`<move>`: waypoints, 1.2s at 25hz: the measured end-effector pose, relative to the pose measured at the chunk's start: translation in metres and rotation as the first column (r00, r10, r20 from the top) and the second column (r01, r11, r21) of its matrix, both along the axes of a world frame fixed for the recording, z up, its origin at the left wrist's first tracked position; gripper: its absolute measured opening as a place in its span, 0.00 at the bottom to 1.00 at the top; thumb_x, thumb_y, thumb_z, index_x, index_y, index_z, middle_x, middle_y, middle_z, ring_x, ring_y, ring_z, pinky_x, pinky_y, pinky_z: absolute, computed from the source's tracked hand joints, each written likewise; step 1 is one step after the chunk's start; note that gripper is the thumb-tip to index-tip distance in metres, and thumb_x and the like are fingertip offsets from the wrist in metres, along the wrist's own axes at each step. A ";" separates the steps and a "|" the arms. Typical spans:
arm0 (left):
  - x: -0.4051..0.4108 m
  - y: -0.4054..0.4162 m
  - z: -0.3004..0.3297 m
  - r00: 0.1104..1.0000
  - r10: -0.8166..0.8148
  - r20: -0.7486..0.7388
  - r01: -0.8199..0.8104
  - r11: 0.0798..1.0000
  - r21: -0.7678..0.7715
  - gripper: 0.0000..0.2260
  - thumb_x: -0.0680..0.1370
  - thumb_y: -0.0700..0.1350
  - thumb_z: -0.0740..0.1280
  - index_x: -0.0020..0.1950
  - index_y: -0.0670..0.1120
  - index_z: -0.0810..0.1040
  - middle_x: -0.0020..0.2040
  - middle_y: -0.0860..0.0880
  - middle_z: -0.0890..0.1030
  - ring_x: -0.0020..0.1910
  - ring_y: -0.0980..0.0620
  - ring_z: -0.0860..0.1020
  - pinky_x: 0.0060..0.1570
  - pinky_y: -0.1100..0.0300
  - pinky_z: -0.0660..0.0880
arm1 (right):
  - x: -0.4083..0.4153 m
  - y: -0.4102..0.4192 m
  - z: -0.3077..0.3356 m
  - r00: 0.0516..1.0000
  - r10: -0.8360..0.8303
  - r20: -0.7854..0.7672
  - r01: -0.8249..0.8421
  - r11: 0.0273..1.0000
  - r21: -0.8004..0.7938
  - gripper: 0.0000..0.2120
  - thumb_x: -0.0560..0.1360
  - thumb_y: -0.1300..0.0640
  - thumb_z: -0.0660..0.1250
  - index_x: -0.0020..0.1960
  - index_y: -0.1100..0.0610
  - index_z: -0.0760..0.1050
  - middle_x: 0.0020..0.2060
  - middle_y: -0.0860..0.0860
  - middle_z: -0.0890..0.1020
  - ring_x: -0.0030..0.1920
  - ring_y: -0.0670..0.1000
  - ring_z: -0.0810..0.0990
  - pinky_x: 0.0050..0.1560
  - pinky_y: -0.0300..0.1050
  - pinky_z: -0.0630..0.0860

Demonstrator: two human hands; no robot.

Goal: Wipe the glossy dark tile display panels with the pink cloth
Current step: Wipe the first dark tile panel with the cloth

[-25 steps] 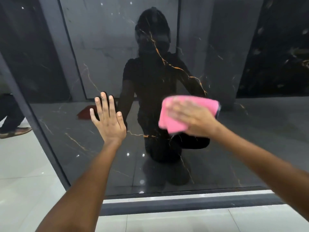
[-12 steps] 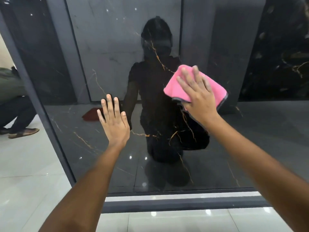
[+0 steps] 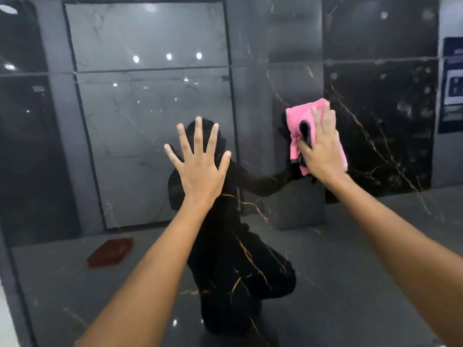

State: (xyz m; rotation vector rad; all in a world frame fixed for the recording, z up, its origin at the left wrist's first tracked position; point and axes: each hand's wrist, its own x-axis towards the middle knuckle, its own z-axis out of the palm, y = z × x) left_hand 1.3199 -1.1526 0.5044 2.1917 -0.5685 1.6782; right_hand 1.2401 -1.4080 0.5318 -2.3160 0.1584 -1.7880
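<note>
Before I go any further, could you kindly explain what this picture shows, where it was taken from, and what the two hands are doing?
There is no machine: a person wears a camera on the head, looking forward at their own bare arms. In front is a glossy dark tile panel with gold veins; the dark figure in it is only the person's reflection. The left hand lies flat on the panel, fingers spread, holding nothing. The right hand presses a pink cloth against the panel. The reddish patch at lower left seems to be a reflection too.

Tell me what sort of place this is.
Probably a tile showroom. A large glossy dark tile display panel with gold veins stands upright, mirroring other big marble-look slabs on a wall opposite, ceiling spotlights and a polished floor. The right hand presses a pink cloth on it.
</note>
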 end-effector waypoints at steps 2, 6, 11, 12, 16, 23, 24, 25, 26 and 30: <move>0.010 -0.001 0.002 0.998 0.068 -0.005 -0.068 0.998 0.014 0.29 0.81 0.62 0.52 0.80 0.57 0.49 0.81 0.50 0.47 0.78 0.39 0.44 0.69 0.29 0.43 | 0.000 0.035 -0.007 0.998 0.037 0.046 -0.041 0.995 0.091 0.36 0.73 0.56 0.67 0.76 0.62 0.57 0.72 0.62 0.61 0.71 0.56 0.59 0.73 0.47 0.56; 0.018 0.000 -0.003 0.997 0.066 0.036 -0.066 0.998 0.007 0.29 0.81 0.64 0.52 0.80 0.57 0.50 0.81 0.50 0.47 0.78 0.39 0.44 0.69 0.29 0.43 | 0.005 0.051 -0.044 0.974 -0.096 -0.205 -0.119 0.553 -0.825 0.40 0.71 0.51 0.67 0.77 0.60 0.54 0.75 0.61 0.60 0.74 0.62 0.57 0.75 0.57 0.53; 0.022 -0.001 -0.008 0.993 0.062 0.101 -0.060 0.998 -0.019 0.28 0.82 0.61 0.49 0.80 0.54 0.49 0.81 0.48 0.49 0.79 0.40 0.45 0.71 0.32 0.41 | -0.021 -0.017 0.068 0.994 -0.040 0.106 -0.019 0.865 0.502 0.32 0.77 0.56 0.61 0.76 0.65 0.54 0.73 0.64 0.59 0.74 0.64 0.57 0.73 0.55 0.56; 0.022 -0.001 -0.008 0.993 0.056 0.105 -0.054 0.998 -0.026 0.28 0.82 0.60 0.48 0.80 0.52 0.49 0.81 0.48 0.49 0.79 0.41 0.46 0.71 0.34 0.42 | -0.020 -0.001 0.078 0.989 -0.024 0.144 -0.047 0.880 0.472 0.29 0.75 0.58 0.62 0.74 0.63 0.61 0.70 0.62 0.65 0.73 0.64 0.59 0.72 0.57 0.59; 0.019 -0.001 -0.008 0.994 0.041 0.104 -0.037 0.999 -0.040 0.29 0.81 0.57 0.49 0.80 0.48 0.49 0.80 0.48 0.51 0.79 0.43 0.47 0.74 0.39 0.44 | 0.011 0.082 0.051 0.966 0.062 -0.251 -0.204 0.778 -0.594 0.36 0.75 0.53 0.66 0.77 0.61 0.55 0.76 0.62 0.57 0.77 0.55 0.52 0.77 0.48 0.44; 0.020 0.000 -0.011 0.995 0.013 0.103 -0.007 0.998 -0.056 0.29 0.81 0.55 0.52 0.80 0.47 0.51 0.80 0.47 0.49 0.79 0.46 0.49 0.75 0.43 0.44 | -0.007 0.017 0.101 0.991 -0.038 0.129 -0.013 0.927 0.376 0.36 0.77 0.55 0.64 0.77 0.65 0.51 0.76 0.61 0.54 0.75 0.62 0.55 0.74 0.47 0.52; 0.019 0.000 -0.012 0.995 0.010 0.098 -0.004 0.998 -0.061 0.28 0.82 0.55 0.51 0.80 0.46 0.51 0.80 0.47 0.50 0.79 0.46 0.49 0.75 0.43 0.44 | 0.001 0.036 0.096 0.994 -0.009 0.108 -0.023 0.956 0.291 0.36 0.76 0.55 0.64 0.77 0.66 0.51 0.76 0.61 0.54 0.75 0.62 0.54 0.74 0.44 0.50; 0.017 0.000 -0.012 0.996 0.009 0.093 -0.003 0.998 -0.064 0.28 0.82 0.54 0.50 0.80 0.45 0.52 0.80 0.46 0.50 0.79 0.46 0.49 0.75 0.43 0.45 | 0.008 0.058 0.083 0.997 0.062 0.041 -0.063 0.997 0.032 0.36 0.76 0.55 0.64 0.77 0.65 0.52 0.77 0.62 0.54 0.76 0.62 0.52 0.74 0.42 0.47; 0.016 0.000 -0.012 0.996 0.007 0.089 -0.002 0.998 -0.064 0.27 0.82 0.53 0.50 0.80 0.45 0.52 0.80 0.46 0.51 0.79 0.46 0.49 0.75 0.43 0.45 | 0.012 0.076 0.066 0.989 0.088 -0.117 -0.119 0.948 -0.296 0.36 0.77 0.53 0.63 0.78 0.63 0.50 0.77 0.61 0.52 0.77 0.61 0.49 0.75 0.42 0.43; 0.017 0.001 -0.012 0.996 -0.012 0.086 0.017 0.998 -0.063 0.27 0.82 0.52 0.50 0.80 0.45 0.51 0.80 0.47 0.51 0.79 0.46 0.49 0.75 0.44 0.45 | 0.000 0.033 0.051 0.990 0.027 -0.137 -0.074 0.933 -0.353 0.36 0.75 0.48 0.59 0.78 0.60 0.52 0.76 0.60 0.57 0.75 0.58 0.56 0.74 0.46 0.49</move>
